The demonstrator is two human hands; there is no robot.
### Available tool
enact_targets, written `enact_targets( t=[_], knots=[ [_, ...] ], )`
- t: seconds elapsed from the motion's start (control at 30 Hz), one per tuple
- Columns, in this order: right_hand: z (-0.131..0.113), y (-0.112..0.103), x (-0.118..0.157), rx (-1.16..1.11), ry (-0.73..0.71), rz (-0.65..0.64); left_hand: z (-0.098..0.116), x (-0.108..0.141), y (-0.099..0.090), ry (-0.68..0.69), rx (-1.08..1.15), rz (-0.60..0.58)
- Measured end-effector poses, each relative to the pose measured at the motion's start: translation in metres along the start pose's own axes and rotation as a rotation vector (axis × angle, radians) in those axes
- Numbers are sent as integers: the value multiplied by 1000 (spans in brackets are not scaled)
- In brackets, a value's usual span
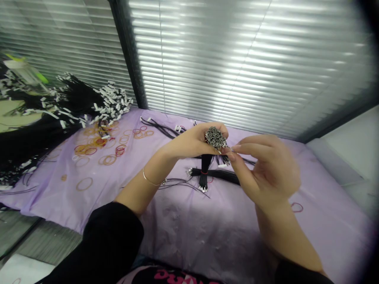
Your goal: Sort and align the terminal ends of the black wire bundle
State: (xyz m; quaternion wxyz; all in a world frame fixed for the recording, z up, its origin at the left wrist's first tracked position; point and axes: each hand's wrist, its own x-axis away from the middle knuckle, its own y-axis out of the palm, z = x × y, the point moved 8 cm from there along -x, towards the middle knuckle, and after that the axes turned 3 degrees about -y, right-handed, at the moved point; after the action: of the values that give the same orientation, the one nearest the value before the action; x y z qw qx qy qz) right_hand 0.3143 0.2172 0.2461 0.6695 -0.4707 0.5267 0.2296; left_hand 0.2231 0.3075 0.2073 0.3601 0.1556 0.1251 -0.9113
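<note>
My left hand (197,140) is wrapped round a thick bundle of black wires (215,138), whose many silvery tips face me. At the bundle's lower right edge, the thumb and forefinger of my right hand (263,169) are pinched together by the tips; what they hold is too small to make out. Below the hands, a bundle of black wires (222,174) tied with a red band lies on the purple cloth (189,221), crossed by another bundle (203,184) with silvery ends pointing toward me.
Yellow and red rubber bands (108,159) lie scattered at the left. Behind them is a large heap of black wires with white connectors (114,102), beside a clear container (26,73). Loose wires (160,128) lie near the window blinds. One red band (297,207) rests at the right.
</note>
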Motion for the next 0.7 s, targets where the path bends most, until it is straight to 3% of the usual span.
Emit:
enact_targets(
  t=[0.27, 0.7],
  knots=[
    [-2, -1, 0, 12, -19, -28, 4, 1, 2, 13, -88, 20],
    [2, -5, -2, 74, 11, 30, 4, 0, 4, 9, -91, 37]
  ],
)
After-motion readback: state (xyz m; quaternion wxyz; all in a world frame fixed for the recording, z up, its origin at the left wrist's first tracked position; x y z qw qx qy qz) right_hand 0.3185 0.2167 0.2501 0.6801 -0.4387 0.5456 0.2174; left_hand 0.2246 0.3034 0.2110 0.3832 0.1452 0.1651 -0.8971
